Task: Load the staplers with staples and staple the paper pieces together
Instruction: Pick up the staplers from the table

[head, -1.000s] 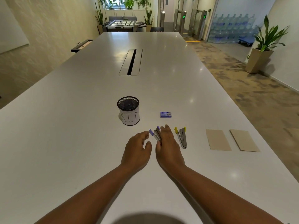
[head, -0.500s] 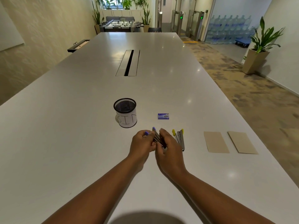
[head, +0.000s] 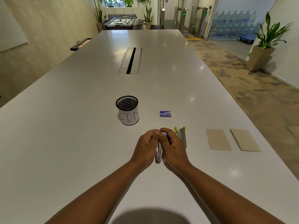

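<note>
- Both hands are on the small silver metal stapler with the purple tip (head: 159,151), held just above the white table (head: 80,143), straight in front of the person; the left hand (head: 146,147) curls its fingers round the left side, the right hand (head: 173,147) pinches the purple end between thumb and fingertips
- My read: they are prying it open for loading; it looks a light, stiff, polished thing, likely slick, so a firm hold on the body with one hand while the other lifts the plastic-capped end seems best
- The second silver stapler with yellow tips (head: 182,136) lies on the table just beside the right hand, untouched; whether it is splayed open I cannot quite tell
- The small blue box of staples (head: 165,113) sits farther out, near, apparently closed; staple strips are brittle, so gentle fingers there
- Two tan paper pieces (head: 218,139) lie flat side by side, well apart to the right; thin, floppy, best lifted by an edge
- A black mesh cup with a white label marked BIN (head: 127,110) stands to the left
</note>
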Demonstrator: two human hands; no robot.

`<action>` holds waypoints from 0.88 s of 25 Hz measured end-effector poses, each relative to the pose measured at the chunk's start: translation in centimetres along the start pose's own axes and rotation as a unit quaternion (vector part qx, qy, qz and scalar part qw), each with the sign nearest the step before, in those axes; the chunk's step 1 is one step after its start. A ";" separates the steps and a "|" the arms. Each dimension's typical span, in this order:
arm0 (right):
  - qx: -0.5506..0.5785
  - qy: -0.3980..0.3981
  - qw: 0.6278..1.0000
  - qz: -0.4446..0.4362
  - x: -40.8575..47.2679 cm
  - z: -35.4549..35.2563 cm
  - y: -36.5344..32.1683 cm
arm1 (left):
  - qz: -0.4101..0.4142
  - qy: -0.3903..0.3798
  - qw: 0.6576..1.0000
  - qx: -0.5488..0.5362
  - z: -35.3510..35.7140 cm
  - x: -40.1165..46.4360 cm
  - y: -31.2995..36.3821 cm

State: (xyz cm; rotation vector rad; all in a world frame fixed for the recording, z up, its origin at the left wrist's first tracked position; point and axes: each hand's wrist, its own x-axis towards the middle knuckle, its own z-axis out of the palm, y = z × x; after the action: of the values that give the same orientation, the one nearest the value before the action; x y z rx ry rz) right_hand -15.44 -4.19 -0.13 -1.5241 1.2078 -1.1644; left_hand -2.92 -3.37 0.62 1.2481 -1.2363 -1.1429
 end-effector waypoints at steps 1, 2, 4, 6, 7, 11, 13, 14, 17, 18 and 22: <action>0.008 -0.006 1.000 -0.007 -0.1 0.0 -0.1 | 0.010 0.023 0.999 0.021 0.2 -0.2 0.2; 0.015 -0.011 1.000 -0.012 -0.1 -0.1 -0.1 | 0.017 0.050 0.998 0.041 0.3 -0.3 0.3; 0.026 -0.021 0.999 -0.020 -0.1 -0.4 -0.2 | 0.028 0.097 0.992 0.079 0.8 -0.3 0.4; 0.022 -0.032 0.999 -0.020 -0.1 -0.6 -0.2 | 0.029 0.119 0.987 0.104 1.2 -0.3 0.4; 0.014 -0.034 0.999 -0.022 -0.2 -0.7 -0.2 | 0.029 0.124 0.985 0.114 1.4 -0.3 0.4; -0.002 -0.025 0.999 -0.041 -0.4 -0.6 -0.2 | 0.041 0.136 0.978 0.152 1.8 -0.4 0.1; -0.008 -0.020 0.998 -0.052 -0.6 -0.5 -0.3 | 0.044 0.144 0.976 0.157 1.9 -0.4 -0.2; -0.002 -0.009 0.998 -0.055 -0.6 -0.5 -0.3 | 0.039 0.156 0.975 0.151 1.9 -0.3 -0.3; 0.047 0.050 0.997 -0.044 -0.7 -0.6 -0.4 | 0.008 0.205 0.974 0.099 1.8 0.4 -0.2; 0.041 0.057 0.996 -0.048 -0.7 -0.6 -0.6 | 0.006 0.206 0.974 0.092 1.8 0.6 -0.3; 0.010 0.065 0.996 -0.064 -1.0 -0.4 -1.0 | -0.020 0.189 0.982 0.013 1.0 0.8 -0.4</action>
State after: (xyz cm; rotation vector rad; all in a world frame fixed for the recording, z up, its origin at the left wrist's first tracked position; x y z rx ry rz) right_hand -15.78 -3.08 0.78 -1.5495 1.1942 -1.3747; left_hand -3.85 -4.18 0.20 1.4381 -0.9461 -0.8662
